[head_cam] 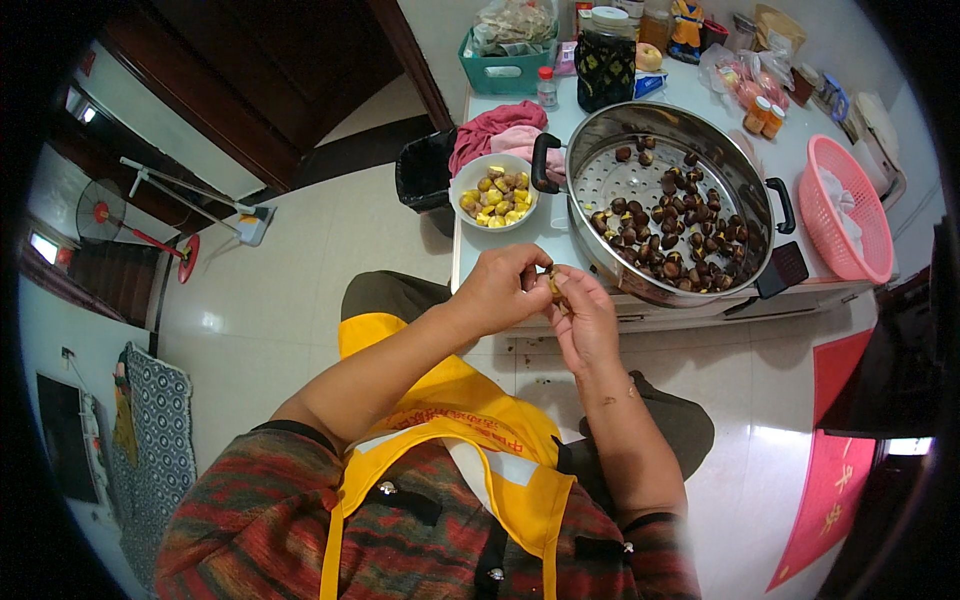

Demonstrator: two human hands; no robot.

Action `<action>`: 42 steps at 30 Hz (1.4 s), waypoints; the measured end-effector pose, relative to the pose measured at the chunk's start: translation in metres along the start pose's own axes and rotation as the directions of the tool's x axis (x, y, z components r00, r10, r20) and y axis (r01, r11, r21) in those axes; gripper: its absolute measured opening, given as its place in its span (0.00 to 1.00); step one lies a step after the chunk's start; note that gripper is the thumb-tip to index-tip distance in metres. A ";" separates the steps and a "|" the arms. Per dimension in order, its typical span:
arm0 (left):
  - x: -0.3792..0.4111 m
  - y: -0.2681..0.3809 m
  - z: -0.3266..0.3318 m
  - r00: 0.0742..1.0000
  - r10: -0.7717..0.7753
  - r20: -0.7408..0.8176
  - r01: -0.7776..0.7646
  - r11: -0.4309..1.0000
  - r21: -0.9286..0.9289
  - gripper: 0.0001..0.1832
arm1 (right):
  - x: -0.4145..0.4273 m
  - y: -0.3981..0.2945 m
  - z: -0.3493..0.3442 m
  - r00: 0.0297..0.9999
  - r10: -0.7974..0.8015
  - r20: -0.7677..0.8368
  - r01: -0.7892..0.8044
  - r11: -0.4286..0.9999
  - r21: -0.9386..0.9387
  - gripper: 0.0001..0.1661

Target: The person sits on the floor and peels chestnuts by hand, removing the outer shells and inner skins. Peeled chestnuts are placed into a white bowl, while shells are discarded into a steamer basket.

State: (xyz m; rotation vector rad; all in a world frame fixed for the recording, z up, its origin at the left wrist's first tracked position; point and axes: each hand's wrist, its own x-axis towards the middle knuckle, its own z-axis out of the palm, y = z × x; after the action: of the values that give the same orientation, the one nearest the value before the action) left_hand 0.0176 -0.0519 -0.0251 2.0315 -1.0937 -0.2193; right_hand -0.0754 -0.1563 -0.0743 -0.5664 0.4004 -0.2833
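Note:
A partly peeled chestnut (556,285), with yellowish flesh showing, is held between my two hands in front of the table edge. My right hand (589,311) grips it from the right with thumb and fingers. My left hand (504,286) pinches at its upper side, covering part of it. Beyond them stands a large steel steamer pot (630,259) with a perforated bottom and black handles. Many dark brown chestnuts (679,225), several split open to yellow, lie in it. Left of the pot, a white bowl (460,196) holds peeled chestnuts (496,196).
A black-lined bin (420,169) stands at the table's left side. Pink cloths (501,127) lie behind the bowl. A pink plastic basket (862,210) sits at the right. Along the back are a green basket (510,71), a covered jar (606,71) and orange-labelled bottles (763,116).

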 end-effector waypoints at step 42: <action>-0.031 -0.072 -0.073 0.771 -0.534 0.346 0.435 0.046 -0.899 0.04 | 0.074 0.001 0.052 0.984 0.175 0.043 -0.175 0.985 0.000 0.17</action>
State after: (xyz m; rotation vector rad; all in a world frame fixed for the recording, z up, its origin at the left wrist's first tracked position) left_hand 0.0790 0.0352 -0.0347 1.0594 0.0570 -0.9246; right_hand 0.0129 -0.1582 -0.0562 -0.5291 0.4056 -0.1031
